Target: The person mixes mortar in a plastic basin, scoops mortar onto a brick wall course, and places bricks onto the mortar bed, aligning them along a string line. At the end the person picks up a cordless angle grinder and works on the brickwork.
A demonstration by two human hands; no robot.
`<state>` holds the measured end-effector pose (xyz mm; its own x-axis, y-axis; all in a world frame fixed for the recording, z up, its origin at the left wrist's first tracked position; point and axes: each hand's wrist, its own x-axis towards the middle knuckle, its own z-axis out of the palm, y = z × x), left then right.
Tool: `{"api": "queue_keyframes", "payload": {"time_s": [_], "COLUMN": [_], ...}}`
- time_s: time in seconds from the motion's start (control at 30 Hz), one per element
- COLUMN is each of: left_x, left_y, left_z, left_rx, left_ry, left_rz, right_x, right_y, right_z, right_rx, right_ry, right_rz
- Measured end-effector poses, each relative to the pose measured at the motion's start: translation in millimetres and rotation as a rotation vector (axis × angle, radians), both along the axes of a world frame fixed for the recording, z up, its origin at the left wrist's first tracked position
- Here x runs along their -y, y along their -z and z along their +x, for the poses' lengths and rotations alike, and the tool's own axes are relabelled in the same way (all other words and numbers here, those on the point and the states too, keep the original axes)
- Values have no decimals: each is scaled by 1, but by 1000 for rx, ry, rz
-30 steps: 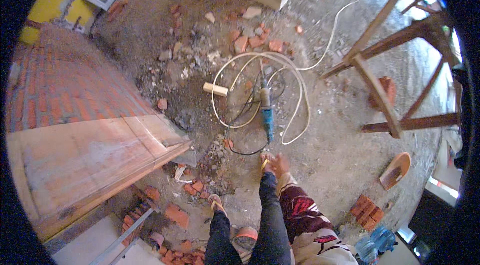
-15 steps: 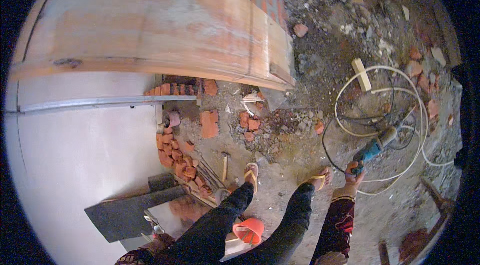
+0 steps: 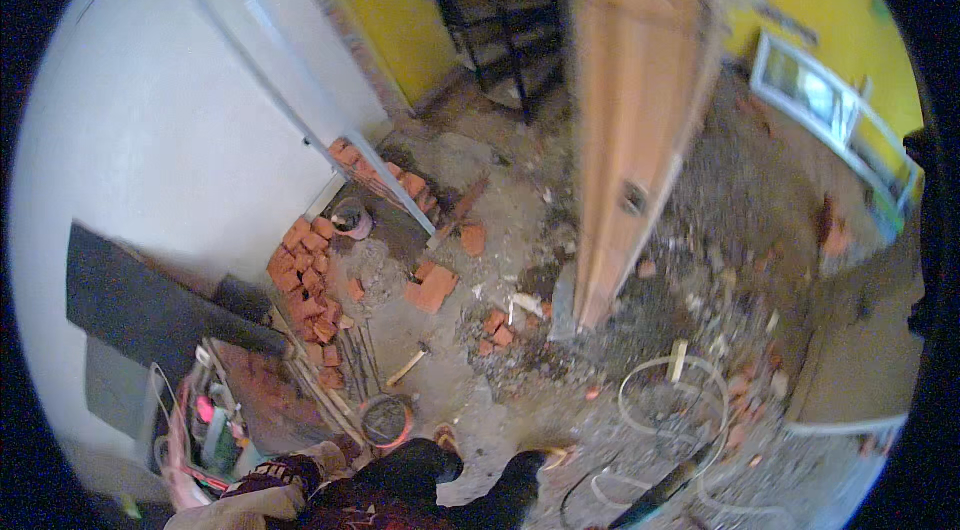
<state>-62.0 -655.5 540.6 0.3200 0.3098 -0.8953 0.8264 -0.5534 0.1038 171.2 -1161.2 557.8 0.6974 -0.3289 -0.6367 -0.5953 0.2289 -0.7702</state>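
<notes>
My left hand (image 3: pixel 328 454) is low in the picture beside my left thigh, below a dark, printed sleeve (image 3: pixel 280 475). Its fingers are too blurred to read, and I cannot tell whether it holds anything. My right hand is out of the picture. At the lower edge, right of my legs, a teal and dark power tool (image 3: pixel 660 498) slants up to the right, its rear cut off. A pale cable (image 3: pixel 722 405) loops on the ground around it. An orange-rimmed bucket (image 3: pixel 387 420) stands just ahead of my left leg, near a hammer (image 3: pixel 407 367) lying on the ground.
Broken red bricks (image 3: pixel 305 280) are heaped along the white wall (image 3: pixel 170 120). A tall wooden board (image 3: pixel 640 110) rises ahead, with rubble around its foot. Metal stairs (image 3: pixel 500 20) stand at the back; a framed window (image 3: pixel 805 85) leans by the yellow wall. Dark panels (image 3: pixel 150 300) lean at left.
My view has swung up and round, bringing in the yellow walls and stairs. The power tool, held by my right hand before, now sits at the lower edge, and that hand has left the picture.
</notes>
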Motion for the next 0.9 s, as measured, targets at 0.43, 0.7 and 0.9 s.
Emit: {"api": "queue_keyframes", "payload": {"time_s": [0.43, 0.7, 0.9], "left_x": [-47, -21, -71], "left_y": [48, -64, -98], "left_z": [6, 136, 157], "left_rx": [395, 673, 850], "left_ry": [-165, -1029, -1701], "left_rz": [-334, -1032, -929], "right_x": [-72, -171, -364], "right_y": [-150, -194, -229], "right_z": [-15, 17, 89], "right_rx": [43, 358, 894], "right_ry": [-455, -942, -1437], "right_rz": [-448, -518, -620]}}
